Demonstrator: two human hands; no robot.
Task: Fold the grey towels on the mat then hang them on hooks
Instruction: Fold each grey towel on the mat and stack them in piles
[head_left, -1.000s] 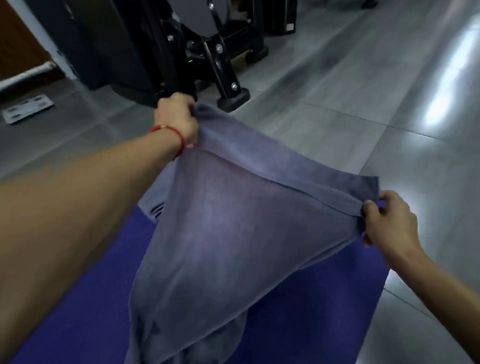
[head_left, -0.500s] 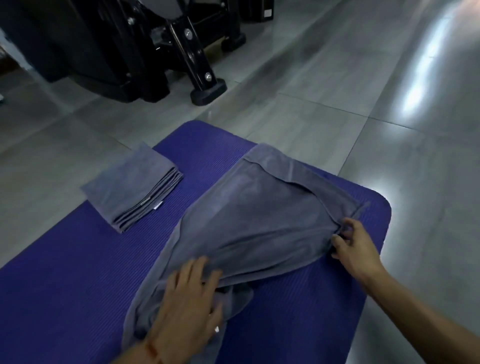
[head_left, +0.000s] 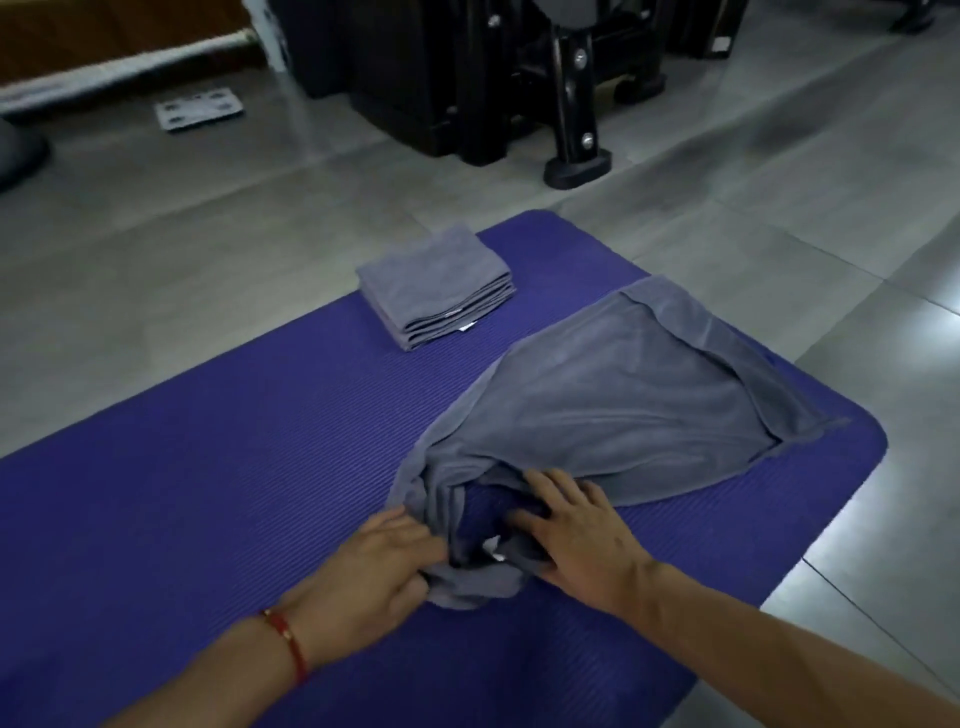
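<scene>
Your two bare hands are down on a blue-purple mat (head_left: 208, 467) that lies on a grey tiled floor (head_left: 208, 234), and both meet the near, bunched end of a loose grey towel (head_left: 623, 395). The towel spreads flat and wide toward the mat's far right corner, with a folded-over hem along its far edge, then narrows into crumpled folds between your hands. Your left hand (head_left: 382, 566), which has a red string bracelet (head_left: 291, 644) at the wrist, sits on the left side of the bunch; its fingers are curled in against the cloth and seem to gather the edge, though the fingertips are tucked into the folds and you cannot tell exactly how they grip. Your right hand (head_left: 576, 535) lies palm down on the right side of the bunch, fingers spread and nearly straight, pressing the cloth to the mat with the fingertips pointing left and away from you. A small white tag (head_left: 493, 548) shows in the folds between the two hands. Farther away, on the left part of the mat's far end, a stack of folded grey towels (head_left: 436, 283) rests, well apart from both hands. Beyond the mat stands black gym equipment (head_left: 519, 78), and a small flat white plate (head_left: 200, 107) lies on the floor at the far left.
</scene>
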